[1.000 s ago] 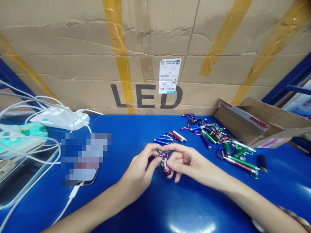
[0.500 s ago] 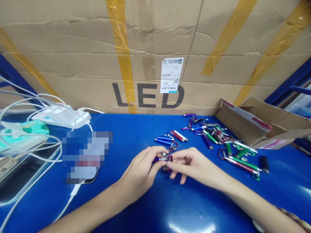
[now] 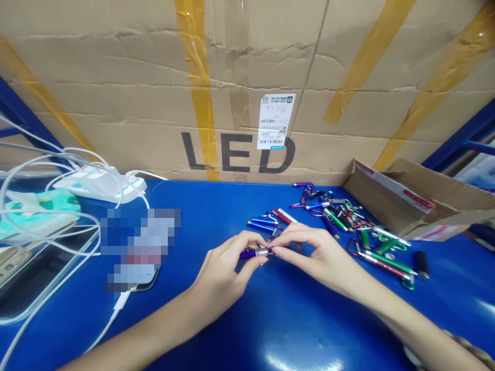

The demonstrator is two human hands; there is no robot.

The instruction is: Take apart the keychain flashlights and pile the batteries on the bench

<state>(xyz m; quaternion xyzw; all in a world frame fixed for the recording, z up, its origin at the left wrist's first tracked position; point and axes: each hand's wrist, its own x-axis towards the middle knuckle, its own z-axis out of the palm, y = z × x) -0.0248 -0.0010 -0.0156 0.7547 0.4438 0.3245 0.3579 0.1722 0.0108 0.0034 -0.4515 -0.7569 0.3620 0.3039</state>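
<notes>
A small purple keychain flashlight [image 3: 247,254] with a silver band near its end lies in the closed fingers of my left hand [image 3: 226,263]. My right hand [image 3: 315,252] pinches at the silver end; a bit of purple, perhaps its end piece or clip, shows at the fingertips, mostly hidden. The two hands meet over the middle of the table. Just behind them lie blue flashlights [image 3: 263,225] and a red one [image 3: 282,216], partly covered by my right hand.
To the right is a pile of colored flashlights with carabiner clips [image 3: 348,216], beside an open cardboard box [image 3: 390,193]. A phone on a charging cable [image 3: 147,281], a white power strip [image 3: 100,183] and tangled cables [image 3: 50,211] are at left. A large LED carton [image 3: 147,113] stands behind.
My right hand has shifted slightly and its fingers have closed in, now more arched over the flashlight's end. The purple clip that showed there is now mostly hidden. The left hand keeps its hold.
</notes>
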